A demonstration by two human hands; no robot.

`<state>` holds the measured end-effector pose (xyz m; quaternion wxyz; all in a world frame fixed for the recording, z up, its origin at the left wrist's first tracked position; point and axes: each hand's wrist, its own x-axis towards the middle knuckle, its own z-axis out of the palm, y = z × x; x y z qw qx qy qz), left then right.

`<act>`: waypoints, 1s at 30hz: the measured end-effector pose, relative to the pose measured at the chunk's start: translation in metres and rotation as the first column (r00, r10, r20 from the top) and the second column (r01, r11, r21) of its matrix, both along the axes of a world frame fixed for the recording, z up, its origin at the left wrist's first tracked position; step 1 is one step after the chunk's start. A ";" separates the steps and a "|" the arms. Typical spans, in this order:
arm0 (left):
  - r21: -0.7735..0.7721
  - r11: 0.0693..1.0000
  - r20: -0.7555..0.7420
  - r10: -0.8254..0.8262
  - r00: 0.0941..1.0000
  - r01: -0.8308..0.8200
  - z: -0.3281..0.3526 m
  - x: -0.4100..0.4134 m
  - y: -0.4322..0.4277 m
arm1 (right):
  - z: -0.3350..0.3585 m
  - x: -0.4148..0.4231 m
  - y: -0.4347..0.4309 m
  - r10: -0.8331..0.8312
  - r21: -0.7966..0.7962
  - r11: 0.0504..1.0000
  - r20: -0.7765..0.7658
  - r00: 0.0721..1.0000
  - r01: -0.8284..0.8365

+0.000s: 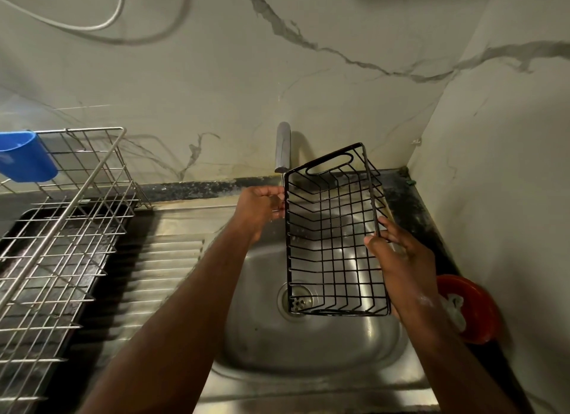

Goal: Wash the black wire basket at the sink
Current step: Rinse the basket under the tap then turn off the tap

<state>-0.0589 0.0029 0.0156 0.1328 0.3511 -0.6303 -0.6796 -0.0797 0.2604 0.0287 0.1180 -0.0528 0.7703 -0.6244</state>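
Rectangular black wire basket (338,228) over stainless steel sink (308,349).
Left hand (262,205) and right hand (398,256) each grip its thin rim.

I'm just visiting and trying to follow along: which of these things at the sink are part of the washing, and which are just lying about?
In use: black wire basket, held at its rims by the left hand and right hand; tap; sink.
Lying about: steel dish rack, blue cup on it, red bowl, white cable on the wall.
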 end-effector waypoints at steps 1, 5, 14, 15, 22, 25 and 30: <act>0.004 1.000 0.002 0.005 1.000 -0.005 0.000 0.000 0.000 | 0.000 0.000 -0.001 0.001 0.007 1.000 -0.005 1.000 -0.001; 0.017 1.000 -0.006 0.011 1.000 -0.011 -0.002 0.002 -0.003 | -0.001 0.002 -0.006 -0.020 0.008 1.000 -0.028 0.999 0.021; 0.039 0.999 -0.027 0.019 0.999 -0.018 0.000 0.006 -0.004 | -0.002 0.006 -0.014 -0.062 -0.053 0.997 -0.032 0.998 0.060; 0.037 0.999 -0.025 0.019 0.999 -0.018 0.001 0.006 -0.003 | -0.002 0.007 -0.015 -0.068 -0.061 0.996 -0.036 0.997 0.066; 0.021 1.000 -0.004 0.010 1.000 -0.009 -0.002 0.003 -0.002 | -0.004 0.007 -0.019 -0.115 -0.090 0.990 -0.051 0.992 0.110; 0.017 1.000 0.003 0.003 1.000 -0.003 -0.004 0.003 -0.002 | -0.006 0.006 -0.022 -0.127 -0.091 0.988 -0.051 0.991 0.122; 0.024 1.000 -0.007 -0.016 1.000 0.016 -0.002 0.005 -0.003 | -0.007 0.009 -0.030 -0.140 -0.084 0.987 -0.061 0.988 0.135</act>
